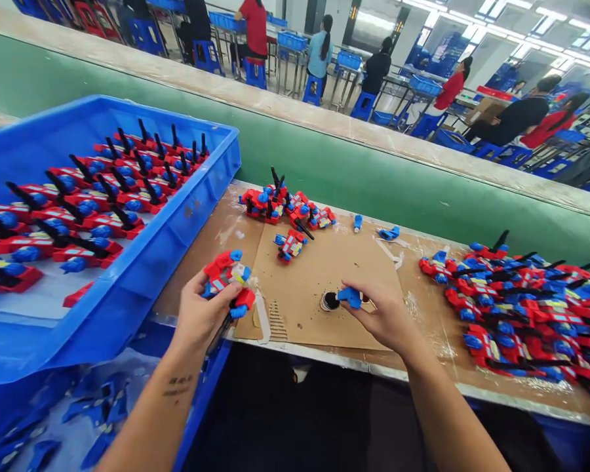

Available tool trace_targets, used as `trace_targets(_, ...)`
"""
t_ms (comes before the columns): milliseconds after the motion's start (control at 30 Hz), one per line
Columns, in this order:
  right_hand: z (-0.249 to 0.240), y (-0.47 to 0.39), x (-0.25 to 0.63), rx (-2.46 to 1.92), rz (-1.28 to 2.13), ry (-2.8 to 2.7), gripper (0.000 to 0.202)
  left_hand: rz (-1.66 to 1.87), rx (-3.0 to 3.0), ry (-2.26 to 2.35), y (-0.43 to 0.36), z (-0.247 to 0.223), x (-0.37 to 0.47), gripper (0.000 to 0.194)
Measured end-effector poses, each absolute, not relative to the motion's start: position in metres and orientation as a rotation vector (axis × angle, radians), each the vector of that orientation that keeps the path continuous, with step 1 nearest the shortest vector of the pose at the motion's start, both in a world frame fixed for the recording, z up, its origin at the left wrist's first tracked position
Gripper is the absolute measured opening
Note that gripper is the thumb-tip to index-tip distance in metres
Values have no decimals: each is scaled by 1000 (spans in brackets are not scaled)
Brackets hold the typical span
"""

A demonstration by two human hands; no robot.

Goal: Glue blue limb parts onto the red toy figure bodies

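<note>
My left hand (pixel 201 309) is closed around a red and blue toy robot body (pixel 229 278), which is tilted and partly covered by my fingers. Between the thumb and fingers of my right hand (pixel 381 311) is a small blue plastic toy part (pixel 350 297). That part is right beside a small pot of black liquid (pixel 330 301) on the cardboard sheet (pixel 319 328); whether the two touch, I cannot tell. Beyond my hands lie another toy body (pixel 291 246) and a small cluster of toy bodies (pixel 263 203). Two loose blue pieces (pixel 388 233) lie near the back edge.
A blue crate (pixel 209 177) with rows of toy bodies stands at the left. Below it, a lower bin holds blue parts (pixel 44 452). Many toy bodies (pixel 516 314) are piled at the right. A green partition (pixel 398 170) runs behind; several people sit beyond it.
</note>
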State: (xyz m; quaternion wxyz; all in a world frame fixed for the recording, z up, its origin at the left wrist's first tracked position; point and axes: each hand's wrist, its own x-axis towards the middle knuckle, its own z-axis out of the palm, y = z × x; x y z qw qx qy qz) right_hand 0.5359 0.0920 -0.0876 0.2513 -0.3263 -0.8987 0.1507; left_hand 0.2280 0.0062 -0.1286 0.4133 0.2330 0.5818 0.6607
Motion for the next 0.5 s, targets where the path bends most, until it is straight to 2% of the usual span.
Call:
trace_targets(67,-89,97,531,-874,381,-2492,23,1682,382,1200,-2,-130,252,74)
trace_targets(167,-90,101,527,-880,375,-2564,26,1635,285,1023,-6,-134,276,65)
trace_targets(367,-89,105,525,-906,464,-2633,29,1603,256,958,-9,-137,289,56)
trace_targets(500,-94,109,527,-1074,721,-2394,37,1598,277,927,-10,-134,289,56)
